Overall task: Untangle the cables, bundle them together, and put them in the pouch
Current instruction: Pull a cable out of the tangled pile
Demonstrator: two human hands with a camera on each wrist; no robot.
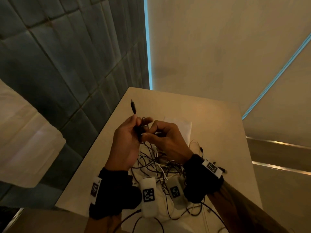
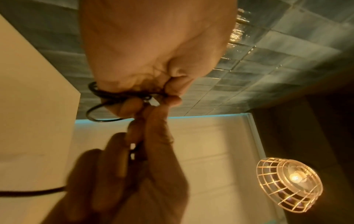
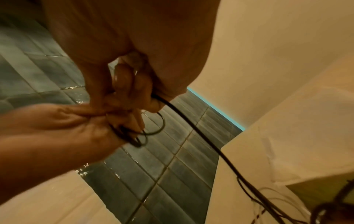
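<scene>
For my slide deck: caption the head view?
Both hands coil a black cable above the tangle on the table.

A black cable [image 1: 140, 130] is held coiled above the table, plug [image 1: 133, 106] upward. Black and white cables [image 1: 158, 163] lie tangled near the table's near edge.

Two hands work above the table [image 1: 210, 115]: the left hand [image 1: 125, 140] at 9 o'clock, the right hand [image 1: 168, 140] at 3 o'clock. One black plug [image 1: 133, 106] stands up at 12 o'clock. One tangled heap of cables [image 1: 159, 165] lies at 6 o'clock; its strands are too knotted to count. Four tagged white blocks show on the wrists. One caged lamp [image 2: 289, 184] hangs overhead.
</scene>
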